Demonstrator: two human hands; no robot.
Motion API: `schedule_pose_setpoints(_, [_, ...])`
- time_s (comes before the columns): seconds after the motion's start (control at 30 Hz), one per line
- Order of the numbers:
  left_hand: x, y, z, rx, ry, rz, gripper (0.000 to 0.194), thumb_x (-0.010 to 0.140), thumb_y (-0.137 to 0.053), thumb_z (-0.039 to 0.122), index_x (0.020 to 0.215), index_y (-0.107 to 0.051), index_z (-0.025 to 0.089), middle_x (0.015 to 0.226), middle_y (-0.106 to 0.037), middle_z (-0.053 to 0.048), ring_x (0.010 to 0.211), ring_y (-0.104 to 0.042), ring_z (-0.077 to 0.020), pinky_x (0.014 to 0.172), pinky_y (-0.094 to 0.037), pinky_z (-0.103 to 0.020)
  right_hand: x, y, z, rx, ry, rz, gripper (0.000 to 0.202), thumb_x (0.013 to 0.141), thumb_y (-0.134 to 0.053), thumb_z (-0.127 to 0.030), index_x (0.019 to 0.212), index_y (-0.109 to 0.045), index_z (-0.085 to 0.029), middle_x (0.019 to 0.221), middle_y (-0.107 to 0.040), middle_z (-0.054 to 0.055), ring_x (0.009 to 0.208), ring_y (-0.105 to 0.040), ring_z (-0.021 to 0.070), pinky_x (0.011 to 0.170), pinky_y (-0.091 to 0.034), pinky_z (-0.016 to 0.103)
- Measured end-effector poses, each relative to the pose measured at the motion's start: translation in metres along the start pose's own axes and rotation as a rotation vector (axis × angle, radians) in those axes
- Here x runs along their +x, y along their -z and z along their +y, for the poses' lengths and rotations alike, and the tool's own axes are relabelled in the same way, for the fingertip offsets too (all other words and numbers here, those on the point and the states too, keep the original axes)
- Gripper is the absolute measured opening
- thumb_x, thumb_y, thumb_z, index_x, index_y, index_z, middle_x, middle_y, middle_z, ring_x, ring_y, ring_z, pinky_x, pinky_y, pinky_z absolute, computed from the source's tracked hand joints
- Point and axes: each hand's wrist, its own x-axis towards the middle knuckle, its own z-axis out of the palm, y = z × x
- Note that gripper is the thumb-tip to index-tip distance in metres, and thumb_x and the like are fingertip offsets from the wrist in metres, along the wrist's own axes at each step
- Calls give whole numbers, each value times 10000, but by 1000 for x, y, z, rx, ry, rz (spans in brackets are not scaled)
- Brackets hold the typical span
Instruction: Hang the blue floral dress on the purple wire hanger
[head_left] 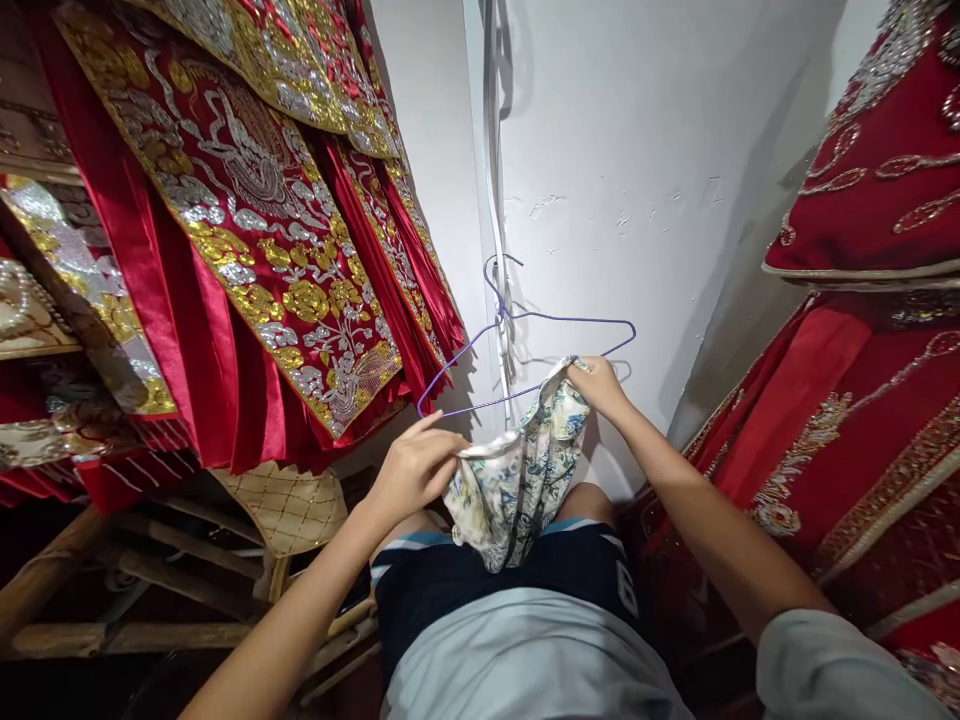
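Observation:
A white garment with a blue and yellow floral print (517,480) hangs between my two hands, above my dark shorts. My left hand (421,462) pinches its left upper edge, with the index finger stretched toward the hanger's left corner. At the right upper edge of the cloth, my right hand (598,385) is closed on the fabric. Just beyond the garment is a thin purple hanger (559,317), its hook up and its lower bar passing behind the cloth near my right hand. Whether the garment is attached to the hanger, I cannot tell.
Red costumes with gold and silver sequins (300,290) hang at the left, above a bamboo frame (135,637). More red beaded garments (847,400) hang at the right. Ahead stands a white wall (615,130) with a narrow vertical strip.

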Motion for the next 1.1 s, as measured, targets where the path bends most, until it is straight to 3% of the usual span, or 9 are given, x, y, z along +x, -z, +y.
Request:
schedule_pose_setpoints(0.07, [4, -4, -6, 128, 36, 9, 209, 891, -442, 157, 959, -634, 202, 943, -710, -42, 891, -661, -201, 1051, -428, -459, -1, 11, -6, 10, 20, 0, 307, 698, -534, -283, 508, -300, -224, 503, -249, -56, 507, -248, 93, 495, -173, 262])
schedule_pose_setpoints(0.13, [2, -9, -11, 176, 140, -31, 172, 879, -412, 144, 910, -571, 203, 879, -663, -45, 850, -629, -208, 891, -497, -396, -3, 20, -11, 1, 25, -37, 299, 695, -540, -279, 498, -324, -218, 501, -245, -54, 509, -253, 94, 495, -182, 263])
schedule_pose_setpoints(0.2, [-2, -13, -12, 187, 215, -87, 120, 862, -417, 146, 868, -518, 209, 827, -618, -36, 807, -596, -210, 768, -487, -349, -5, 26, -16, -27, 21, -64, 288, 699, -532, -280, 495, -340, -213, 497, -248, -52, 507, -264, 95, 497, -192, 261])
schedule_pose_setpoints(0.33, [-13, -12, -7, 268, 282, -132, 26, 871, -470, 227, 861, -492, 216, 833, -599, -37, 819, -579, -236, 801, -452, -375, -9, 31, -19, -88, 55, -49, 288, 711, -514, -290, 493, -342, -210, 490, -271, -47, 508, -289, 97, 503, -208, 262])
schedule_pose_setpoints(0.5, [-16, -2, -9, 275, 415, -168, 214, 957, -405, 429, 948, -489, 233, 974, -647, -72, 932, -616, -284, 822, -462, -409, -12, 27, -17, -156, 67, -66, 324, 724, -523, -300, 493, -313, -213, 486, -254, -50, 495, -281, 96, 500, -203, 267])
schedule_pose_setpoints(0.7, [-14, 4, -13, 227, 473, 69, 206, 985, -335, 412, 989, -446, 238, 968, -658, -78, 909, -651, -272, 778, -495, -384, -8, 27, -19, -173, 71, -71, 342, 723, -526, -292, 500, -279, -213, 497, -225, -51, 498, -255, 93, 496, -186, 268])
schedule_pose_setpoints(0.83, [-1, 5, -8, 93, 463, 240, 173, 979, -387, 396, 1037, -441, 242, 1209, -663, -129, 1131, -634, -285, 917, -483, -418, -11, 27, -21, -148, 50, -63, 345, 713, -523, -290, 499, -263, -217, 502, -197, -52, 502, -221, 90, 494, -169, 271])
schedule_pose_setpoints(0.93, [19, 6, 1, -85, 408, 369, 115, 979, -419, 352, 1016, -433, 244, 1349, -616, -136, 1312, -537, -260, 1018, -436, -414, -18, 17, -20, -58, 0, -95, 334, 719, -517, -303, 501, -278, -220, 496, -213, -53, 498, -226, 88, 489, -168, 266])
schedule_pose_setpoints(1.1, [70, 21, 6, -98, 256, 428, 38, 962, -445, 250, 988, -455, 223, 1188, -699, -112, 1210, -619, -239, 907, -481, -344, -28, -3, -16, 41, -73, -91, 308, 698, -526, -339, 503, -318, -220, 503, -257, -49, 506, -272, 90, 479, -195, 251])
